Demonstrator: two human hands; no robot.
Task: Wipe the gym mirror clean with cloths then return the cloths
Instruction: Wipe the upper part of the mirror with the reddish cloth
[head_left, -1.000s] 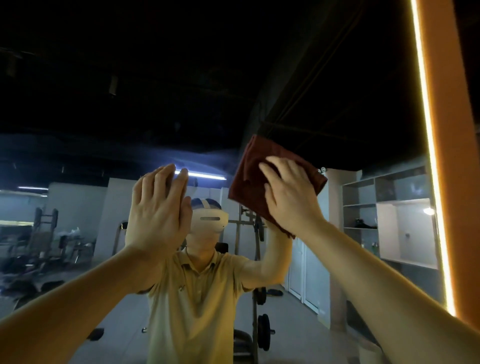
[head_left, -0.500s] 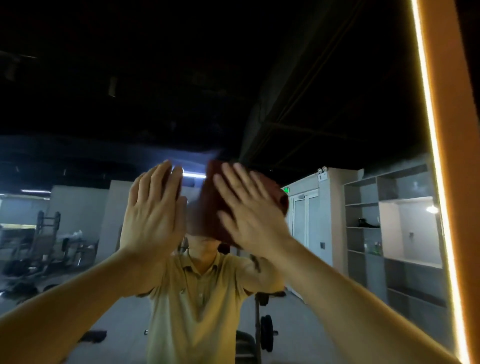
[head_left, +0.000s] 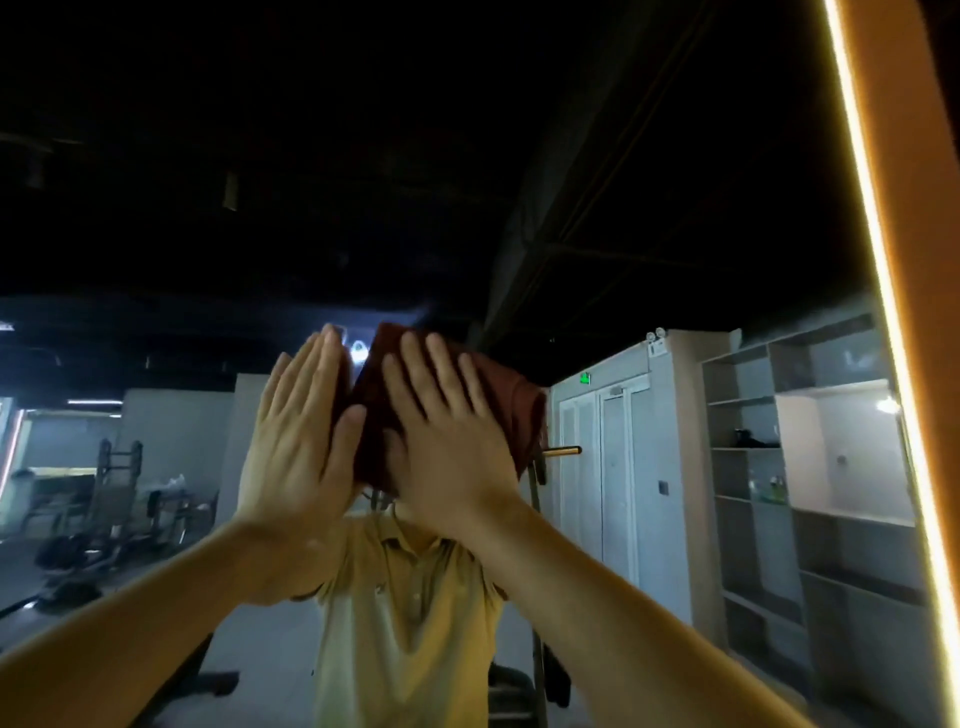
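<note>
Cloth (head_left: 517, 415), dark red, pressed flat on mirror (head_left: 675, 208) under my right hand (head_left: 447, 447), fingers straight, spread. Left hand (head_left: 298, 447) just beside it, flat, holding nothing I can see. Wide glass lies rightward toward lit frame (head_left: 872, 260); right hand nearer, I judge.

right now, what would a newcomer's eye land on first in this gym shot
Two hands are raised side by side at the middle of the mirror. The right hand presses a dark red cloth flat to the glass, and the left hand lies flat just beside it, fingers straight. Next comes the bright light strip running down the mirror's right edge.
</note>
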